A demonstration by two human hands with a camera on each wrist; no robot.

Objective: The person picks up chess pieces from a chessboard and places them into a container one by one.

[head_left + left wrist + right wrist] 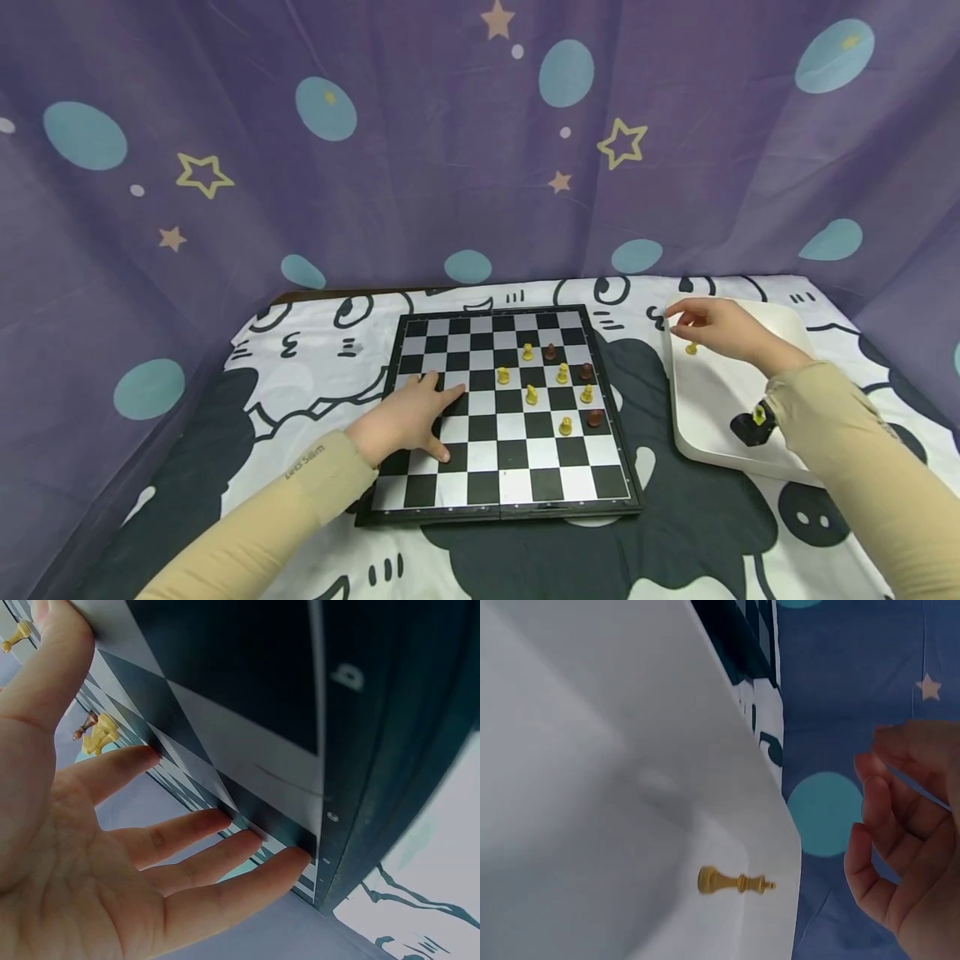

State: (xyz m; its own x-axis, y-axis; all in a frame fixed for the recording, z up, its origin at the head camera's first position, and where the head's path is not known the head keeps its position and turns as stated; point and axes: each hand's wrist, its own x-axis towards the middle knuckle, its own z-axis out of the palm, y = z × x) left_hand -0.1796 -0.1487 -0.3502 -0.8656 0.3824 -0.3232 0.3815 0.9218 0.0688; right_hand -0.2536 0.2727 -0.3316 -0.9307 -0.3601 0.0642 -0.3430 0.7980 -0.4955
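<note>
My left hand (405,417) rests on the left side of a black-and-white chessboard (513,454), fingers spread and fingertips on the squares. In the left wrist view, the fingers (202,911) reach toward the board's lettered edge. Several yellow chess pieces (503,376) and 3 dark red ones (586,372) stand on the board's right half. Over the far left corner of a white tray (720,400) hovers my right hand (720,325), fingers loosely bent and nothing visible in them. One yellow chess piece (735,881) with a tall turned stem is in the tray, below that hand.
A cartoon-print cloth (315,367) in black and white covers the table under board and tray. Behind it hangs a purple curtain (420,192) with stars and blue dots. A small black object (752,427) sits at the right wrist, over the tray.
</note>
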